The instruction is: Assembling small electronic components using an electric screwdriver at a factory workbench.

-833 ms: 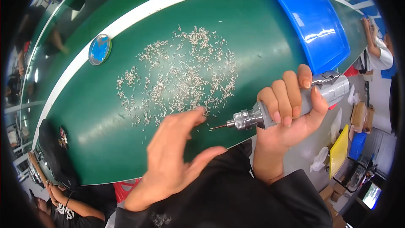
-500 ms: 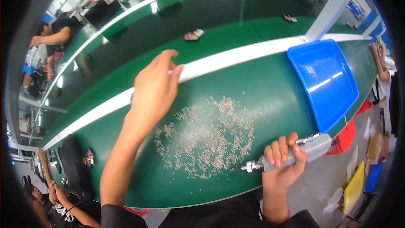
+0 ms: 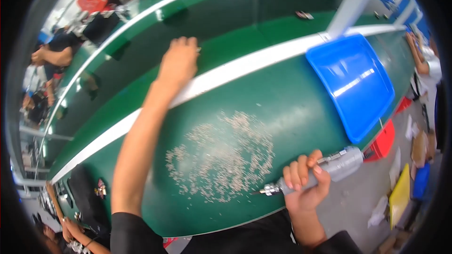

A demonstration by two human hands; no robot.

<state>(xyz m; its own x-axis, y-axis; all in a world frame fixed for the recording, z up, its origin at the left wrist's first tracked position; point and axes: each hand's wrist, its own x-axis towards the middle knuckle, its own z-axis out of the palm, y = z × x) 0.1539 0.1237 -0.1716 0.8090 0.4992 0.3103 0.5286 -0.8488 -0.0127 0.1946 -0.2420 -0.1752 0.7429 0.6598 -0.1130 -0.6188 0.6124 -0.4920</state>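
My left hand (image 3: 177, 66) reaches over the white rail (image 3: 226, 73) to the green belt beyond it. Its fingers are bent down over a small part (image 3: 198, 50), of which only a pale yellowish edge shows; the rest is hidden beneath them. In my right hand (image 3: 305, 183) lies a grey electric screwdriver (image 3: 336, 165), gripped round its body. Its silver chuck and thin bit point left, close above the near table edge. Just beyond the bit, many tiny silvery screw-like pieces (image 3: 226, 160) lie scattered on the green table (image 3: 292, 99).
A blue tray (image 3: 351, 87) stands at the right by a grey post (image 3: 353, 7). Farther along the belt lies another small part (image 3: 304, 15). A black bag (image 3: 87, 200) rests at the left end. Other people work around; a red stool (image 3: 383, 143) is at the right.
My left hand has moved forward across the rail and come down over the small reddish part on the belt. The right hand still holds the screwdriver; the view has shifted slightly.
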